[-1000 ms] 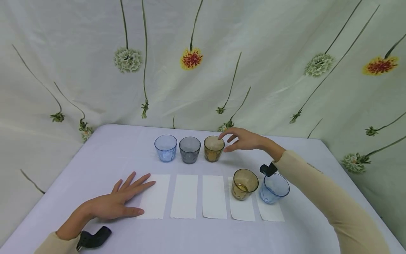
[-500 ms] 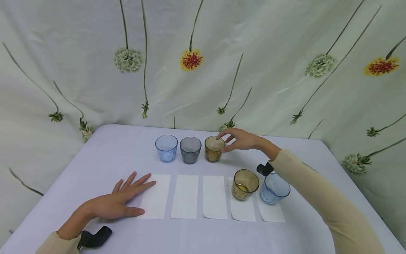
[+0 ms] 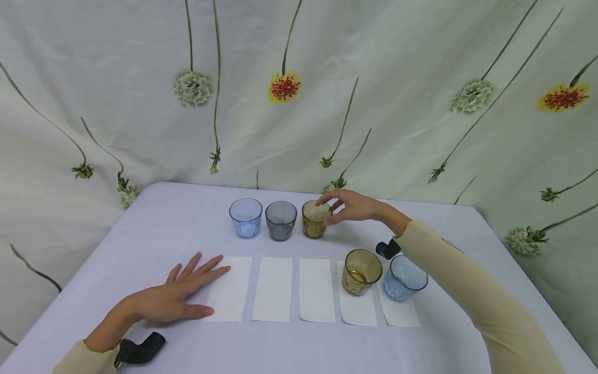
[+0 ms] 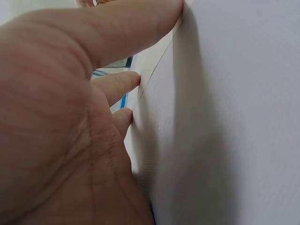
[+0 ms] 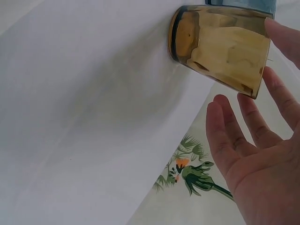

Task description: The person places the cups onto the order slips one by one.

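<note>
R hand (image 3: 357,206) at rim of see-through amber glass tumbler (image 3: 312,226), grip not yet firm

Step in hand, judging by pose: taking hold of the far amber tumbler. It stood on the white cloth-covered surface (image 3: 187,223), just L of R hand, w/ thumb & index finger at its rim. R hand was spread, fingers loosely bent, not wrapped round the glass; R wrist view showed the other fingers off its wall. Whether index tip actually pressed: couldn't tell.

L hand (image 3: 177,301) lay palm down, fingers splayed, gripping nothing, fingertips on the leftmost white paper strip (image 3: 232,291), thumb tip at its L edge.

Further L of R hand, close in a row w/ the amber one: see-through grey glass tumbler (image 3: 280,224), then see-through light-blue glass tumbler (image 3: 246,223), the latter ahead & to R of L hand. Nearer the person than R hand: 2nd amber tumbler (image 3: 352,282) on 4th strip (image 3: 358,314), 2nd light-blue tumbler (image 3: 399,285) on 5th strip (image 3: 405,318). Strips 2 & 3 (image 3: 272,291) lay b/w L hand & that pair.

Next move prob. called for thumb & fingers closing evenly on the rim, then a straight lift w/o knocking the grey neighbour; any carry toward the person needed clearance over the near pair.
</note>
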Motion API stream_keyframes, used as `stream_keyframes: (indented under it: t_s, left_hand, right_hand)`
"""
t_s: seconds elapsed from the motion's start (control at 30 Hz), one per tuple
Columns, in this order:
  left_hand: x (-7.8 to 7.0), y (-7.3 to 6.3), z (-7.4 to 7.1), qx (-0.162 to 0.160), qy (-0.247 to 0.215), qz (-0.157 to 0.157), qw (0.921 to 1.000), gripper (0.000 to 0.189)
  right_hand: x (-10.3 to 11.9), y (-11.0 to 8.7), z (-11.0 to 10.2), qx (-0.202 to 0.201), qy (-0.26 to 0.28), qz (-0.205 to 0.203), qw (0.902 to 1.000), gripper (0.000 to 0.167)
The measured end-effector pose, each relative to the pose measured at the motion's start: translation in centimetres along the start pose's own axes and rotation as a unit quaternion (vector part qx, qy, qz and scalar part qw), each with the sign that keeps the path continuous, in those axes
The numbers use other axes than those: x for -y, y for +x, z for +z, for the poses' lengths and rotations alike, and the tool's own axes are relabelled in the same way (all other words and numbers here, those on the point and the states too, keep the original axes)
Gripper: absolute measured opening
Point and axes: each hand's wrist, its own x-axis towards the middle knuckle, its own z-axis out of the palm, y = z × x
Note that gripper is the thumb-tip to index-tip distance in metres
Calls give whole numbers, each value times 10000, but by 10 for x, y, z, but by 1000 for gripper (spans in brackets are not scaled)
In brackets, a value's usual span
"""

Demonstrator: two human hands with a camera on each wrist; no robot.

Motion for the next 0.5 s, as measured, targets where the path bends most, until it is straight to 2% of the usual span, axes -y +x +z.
stream_keyframes:
  t_s: [0.2,0.5]
  left_hand:
    - [-2,0,-1,40,-56,-83,9999,78]
    - [-2,0,0,-6,-31,-21,10000,77]
  right_hand:
    - [0,3,1,24,14,-27,10000,58]
    - [0,5,4,73,-32,-68,9999,60]
